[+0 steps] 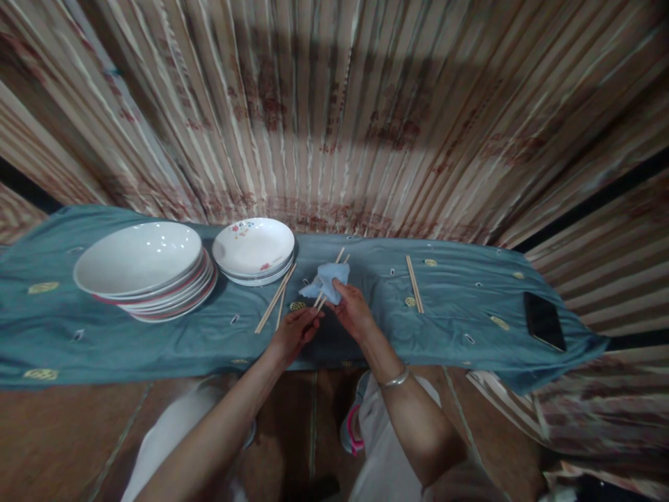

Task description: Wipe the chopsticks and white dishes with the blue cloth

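Center of the frame, our left hand (297, 330) closed on chopsticks (320, 300), our right hand (353, 308) pinching a blue cloth (330, 276) around them

Prob. blk phone (544, 321), patt. curtain (324, 125)

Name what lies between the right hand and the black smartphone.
In the head view, a pair of wooden chopsticks lies between the right hand and the black smartphone, on the teal tablecloth.

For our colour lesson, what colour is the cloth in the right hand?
The cloth is light blue, seen best in the head view.
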{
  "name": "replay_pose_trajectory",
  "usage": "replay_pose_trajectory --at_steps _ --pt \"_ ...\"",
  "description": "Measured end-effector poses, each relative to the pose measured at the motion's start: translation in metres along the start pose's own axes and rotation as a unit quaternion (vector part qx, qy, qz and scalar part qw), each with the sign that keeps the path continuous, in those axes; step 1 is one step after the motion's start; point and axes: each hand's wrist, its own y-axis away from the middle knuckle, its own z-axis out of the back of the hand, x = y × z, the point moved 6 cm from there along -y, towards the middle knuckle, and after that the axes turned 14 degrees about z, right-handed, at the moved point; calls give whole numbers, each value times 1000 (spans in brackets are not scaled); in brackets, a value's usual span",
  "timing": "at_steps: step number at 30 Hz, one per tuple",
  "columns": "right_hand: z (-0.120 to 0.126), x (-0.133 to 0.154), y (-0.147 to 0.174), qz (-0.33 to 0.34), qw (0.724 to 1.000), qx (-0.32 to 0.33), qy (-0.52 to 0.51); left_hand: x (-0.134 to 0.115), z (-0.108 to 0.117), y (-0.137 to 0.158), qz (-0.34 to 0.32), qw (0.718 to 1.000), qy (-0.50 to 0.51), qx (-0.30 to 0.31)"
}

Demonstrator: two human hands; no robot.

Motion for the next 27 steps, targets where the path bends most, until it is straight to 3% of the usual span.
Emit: replay_pose_trajectory --at_steps 16,27 --pt "-9 2 7 27 999 -9 46 2 -4 0 3 999 -30 21" --pt "1 3 2 30 996 -48 69 11 -7 0 37 998 -47 36"
